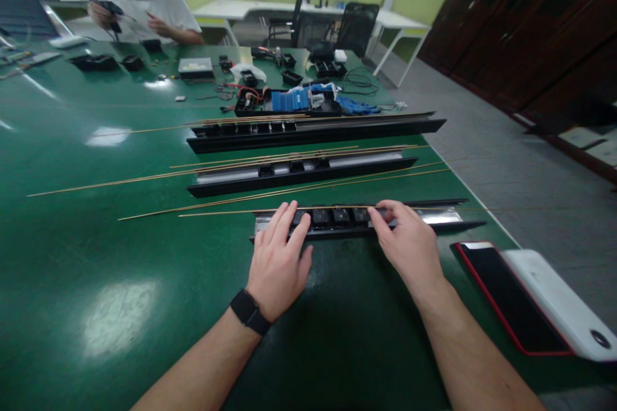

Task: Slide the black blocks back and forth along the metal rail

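Note:
Nearest to me lies a black channel with a shiny inner face point(439, 215), with several square black blocks point(340, 214) in a row inside it. My left hand point(279, 253), a black watch on its wrist, rests over the channel's left part with fingers stretched out, covering some of the row. A thin golden rod point(216, 212) runs along the channel's far side, passing behind my left fingers. At the right end of the blocks, my right hand point(409, 237) has thumb and forefinger closed on this rod.
Farther back lie a second channel point(299, 174) and a third point(318, 135), with more thin rods. Behind them a black tray point(332, 103) holds blue gloves. A red-edged phone-shaped slab point(511, 295) and a white one point(559, 302) lie right. Another person point(164, 0) sits across the table.

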The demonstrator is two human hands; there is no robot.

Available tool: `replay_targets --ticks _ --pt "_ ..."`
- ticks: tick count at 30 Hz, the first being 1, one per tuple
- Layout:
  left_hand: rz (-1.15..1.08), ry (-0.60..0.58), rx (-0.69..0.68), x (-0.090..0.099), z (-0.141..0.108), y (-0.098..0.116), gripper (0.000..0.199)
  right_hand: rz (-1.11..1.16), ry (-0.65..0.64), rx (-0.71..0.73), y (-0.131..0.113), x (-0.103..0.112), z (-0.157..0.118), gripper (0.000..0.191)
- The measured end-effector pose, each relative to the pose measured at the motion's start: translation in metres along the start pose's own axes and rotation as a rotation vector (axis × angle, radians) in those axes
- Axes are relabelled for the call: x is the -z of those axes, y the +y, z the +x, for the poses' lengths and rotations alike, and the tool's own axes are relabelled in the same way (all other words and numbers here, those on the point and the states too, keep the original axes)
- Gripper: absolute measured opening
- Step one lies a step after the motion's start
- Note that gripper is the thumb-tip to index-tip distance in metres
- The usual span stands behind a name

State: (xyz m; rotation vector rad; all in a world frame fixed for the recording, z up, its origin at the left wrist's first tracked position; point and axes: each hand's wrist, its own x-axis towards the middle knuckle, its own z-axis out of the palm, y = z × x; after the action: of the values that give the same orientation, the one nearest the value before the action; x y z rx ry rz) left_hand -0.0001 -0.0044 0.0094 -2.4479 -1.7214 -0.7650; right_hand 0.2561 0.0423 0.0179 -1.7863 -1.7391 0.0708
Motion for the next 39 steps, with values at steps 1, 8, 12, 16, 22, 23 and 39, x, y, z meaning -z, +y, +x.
replay_targets --ticks 1,8,12,16,22,23,39 --pt "0.000 -0.001 0.001 -0.0001 0.0001 0.0000 0.051 0.003 -0.001 0.004 0.0002 0.0000 0.0002 0.038" --pt "0.002 -0.001 -0.002 -0.0003 0.0007 0.0000 0.051 0.009 0.000 0.020 -0.0003 0.0006 0.0003 0.041" --pt "0.003 -0.005 -0.002 0.0001 0.0010 0.0001 0.051 0.024 0.001 0.032 -0.0014 0.0005 0.0002 0.041" --pt "0.004 -0.003 -0.005 0.0003 0.0007 0.0003 0.051 0.043 0.006 0.031 -0.0014 -0.0006 0.0004 0.038" --pt "-0.001 -0.004 -0.001 0.0002 0.0004 0.0001 0.051 0.025 -0.001 0.025 -0.0015 -0.0008 0.0001 0.036" --pt "-0.003 -0.003 -0.001 0.0001 0.0004 0.0000 0.051 0.020 -0.001 0.023 -0.0016 -0.0009 0.0001 0.036" --pt "0.000 -0.001 -0.004 -0.0001 0.0004 0.0004 0.050 0.001 -0.002 -0.002 -0.0023 0.0008 -0.0007 0.034"
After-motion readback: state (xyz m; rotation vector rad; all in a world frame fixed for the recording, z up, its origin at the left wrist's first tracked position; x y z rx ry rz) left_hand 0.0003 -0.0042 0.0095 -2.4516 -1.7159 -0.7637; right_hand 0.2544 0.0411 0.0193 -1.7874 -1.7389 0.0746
